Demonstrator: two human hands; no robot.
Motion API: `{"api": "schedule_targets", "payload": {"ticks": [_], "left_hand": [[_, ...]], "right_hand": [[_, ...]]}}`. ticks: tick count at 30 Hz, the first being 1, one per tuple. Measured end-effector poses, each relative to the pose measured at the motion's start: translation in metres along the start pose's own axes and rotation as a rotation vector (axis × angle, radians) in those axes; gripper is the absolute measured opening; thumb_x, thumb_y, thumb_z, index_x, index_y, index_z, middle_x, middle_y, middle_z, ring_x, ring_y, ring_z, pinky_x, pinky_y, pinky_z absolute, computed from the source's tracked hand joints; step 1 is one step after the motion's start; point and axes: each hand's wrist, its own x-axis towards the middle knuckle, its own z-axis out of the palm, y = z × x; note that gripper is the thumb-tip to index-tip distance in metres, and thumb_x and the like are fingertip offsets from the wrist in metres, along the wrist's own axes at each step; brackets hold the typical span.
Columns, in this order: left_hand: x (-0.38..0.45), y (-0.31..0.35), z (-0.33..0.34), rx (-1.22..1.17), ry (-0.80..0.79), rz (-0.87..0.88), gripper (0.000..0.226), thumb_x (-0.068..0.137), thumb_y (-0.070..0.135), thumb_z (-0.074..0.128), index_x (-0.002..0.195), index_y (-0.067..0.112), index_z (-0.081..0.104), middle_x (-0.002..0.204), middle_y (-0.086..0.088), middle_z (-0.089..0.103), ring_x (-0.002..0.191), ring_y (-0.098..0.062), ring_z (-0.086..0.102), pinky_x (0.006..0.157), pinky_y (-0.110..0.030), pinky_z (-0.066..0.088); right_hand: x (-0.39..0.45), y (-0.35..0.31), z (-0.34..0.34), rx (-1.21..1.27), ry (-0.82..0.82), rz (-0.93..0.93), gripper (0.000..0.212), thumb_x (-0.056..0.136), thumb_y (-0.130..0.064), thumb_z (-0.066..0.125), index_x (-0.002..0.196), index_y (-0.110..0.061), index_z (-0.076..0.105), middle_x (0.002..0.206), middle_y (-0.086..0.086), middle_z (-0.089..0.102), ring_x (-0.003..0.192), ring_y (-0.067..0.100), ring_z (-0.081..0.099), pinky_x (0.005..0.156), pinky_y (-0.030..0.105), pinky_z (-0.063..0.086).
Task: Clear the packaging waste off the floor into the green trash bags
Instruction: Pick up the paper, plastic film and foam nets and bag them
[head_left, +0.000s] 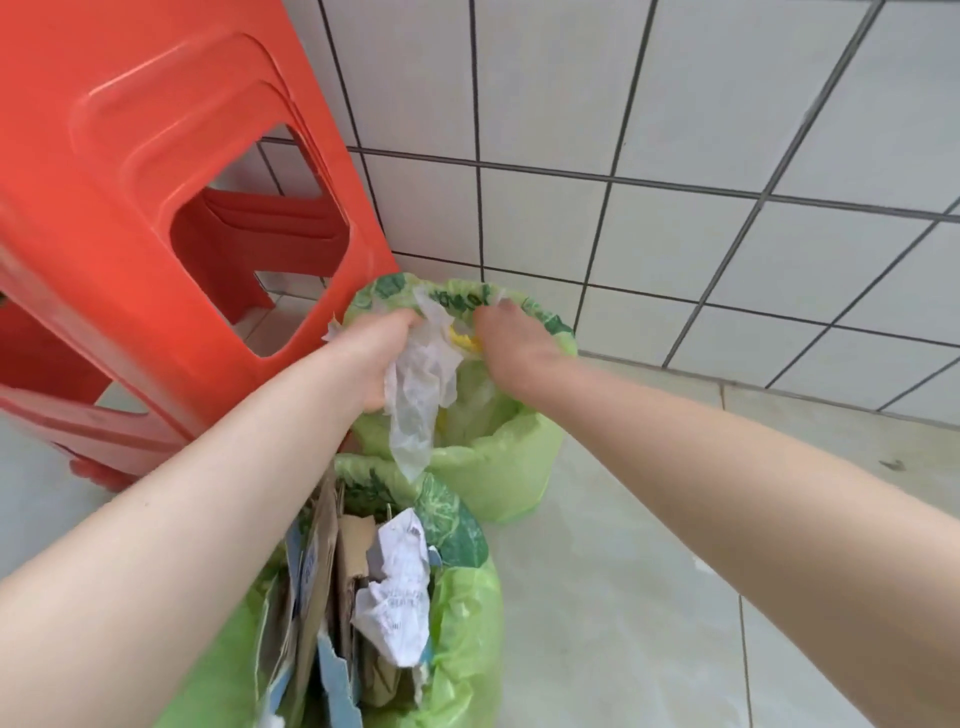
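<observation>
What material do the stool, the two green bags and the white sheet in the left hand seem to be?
Stool: moulded hard plastic, red, glossy highlights. Far bag and near bag: thin translucent plastic film, crinkled. Sheet, gripped by the left hand: probably thin clear film, see-through and limp, possibly paper.

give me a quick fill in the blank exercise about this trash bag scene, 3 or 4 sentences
1. The left hand grips crumpled ____ plastic wrap over the far green bag.
2. The right hand holds that bag's ____.
3. The near green bag holds cardboard and crumpled ____.
4. The stool left of the bags is ____.

Missing words: clear; rim; paper; red
</observation>
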Motion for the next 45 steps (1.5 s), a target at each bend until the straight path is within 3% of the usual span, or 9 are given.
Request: {"api": "schedule_targets", "payload": {"ticks": [3,6,12,20,25,29,32,37,45], "left_hand": [[0.003,0.0,-0.003,0.184,-0.006,0.101,0.042,0.087,0.035,0.055,0.12,0.008,0.055,0.116,-0.013,0.063,0.105,-0.029,0.062,0.095,-0.045,0.049],[0.003,-0.008,-0.002,0.402,0.007,0.282,0.019,0.089,0.033,0.055,0.103,0.019,0.055,0.111,-0.001,0.058,0.103,-0.021,0.056,0.094,-0.036,0.044],[-0.002,-0.02,-0.011,0.796,0.099,0.516,0.086,0.083,0.042,0.063,0.15,0.017,0.017,0.152,-0.004,0.033,0.138,-0.022,0.033,0.109,-0.037,0.033],[-0.031,-0.013,-0.023,1.15,0.106,0.724,0.096,0.079,0.055,0.064,0.15,0.037,0.003,0.16,0.004,-0.014,0.147,-0.027,-0.003,0.118,-0.049,0.012],[-0.025,-0.018,-0.034,1.396,0.006,0.642,0.099,0.076,0.063,0.061,0.149,0.038,-0.001,0.16,0.01,-0.009,0.147,-0.025,-0.008,0.117,-0.056,0.005],[-0.012,-0.025,-0.031,1.275,-0.186,0.746,0.115,0.074,0.041,0.073,0.141,0.05,-0.02,0.16,0.01,-0.002,0.147,-0.022,0.008,0.116,-0.049,0.022],[0.005,-0.03,-0.016,1.298,-0.222,0.736,0.105,0.078,0.033,0.071,0.149,0.034,-0.006,0.156,0.001,0.016,0.138,-0.023,0.032,0.107,-0.042,0.038],[0.035,-0.039,-0.001,1.453,-0.315,0.52,0.073,0.092,0.056,0.043,0.15,0.022,0.014,0.16,-0.005,0.008,0.143,-0.028,0.024,0.114,-0.045,0.027],[0.06,-0.052,0.02,1.702,-0.376,0.259,0.07,0.098,0.047,0.036,0.152,0.023,0.0,0.161,-0.004,0.001,0.143,-0.03,0.022,0.115,-0.045,0.024]], "right_hand": [[0.004,-0.005,0.011,-0.189,-0.091,-0.036,0.049,0.087,0.007,0.051,0.134,-0.005,0.043,0.131,0.015,0.043,0.113,0.036,0.054,0.076,0.037,0.047],[0.003,-0.003,0.023,-0.246,-0.199,-0.106,0.05,0.091,-0.002,0.05,0.139,-0.011,0.039,0.131,0.012,0.047,0.119,0.035,0.048,0.085,0.04,0.048],[-0.006,-0.003,0.008,-0.189,-0.386,-0.316,0.053,0.092,-0.022,0.046,0.144,-0.021,0.032,0.123,0.006,0.055,0.102,0.029,0.048,0.11,0.048,0.029],[-0.058,0.019,-0.053,-0.033,-0.277,-0.267,0.039,0.091,-0.032,0.055,0.125,-0.014,0.052,0.109,0.005,0.061,0.102,0.027,0.056,0.083,0.033,0.047],[-0.056,0.028,-0.056,0.177,-0.061,-0.207,0.026,0.09,-0.012,0.041,0.111,-0.015,0.054,0.074,-0.009,0.041,0.068,0.014,0.044,0.054,0.026,0.032],[-0.06,0.017,-0.043,0.349,0.022,-0.253,0.04,0.089,-0.015,0.038,0.128,-0.013,0.034,0.121,0.011,0.048,0.098,0.028,0.053,0.077,0.033,0.041],[-0.055,0.011,-0.026,0.296,-0.069,-0.294,0.061,0.093,-0.024,0.038,0.148,-0.018,0.012,0.151,0.014,0.025,0.126,0.034,0.044,0.101,0.039,0.038],[-0.041,0.009,-0.009,0.385,-0.08,-0.162,0.066,0.098,-0.032,0.04,0.151,-0.014,0.007,0.156,0.016,0.02,0.139,0.031,0.031,0.109,0.036,0.03],[-0.021,0.003,0.008,0.021,-0.357,-0.155,0.059,0.091,0.001,0.048,0.145,-0.002,0.025,0.143,0.02,0.036,0.119,0.033,0.049,0.087,0.035,0.049]]}}
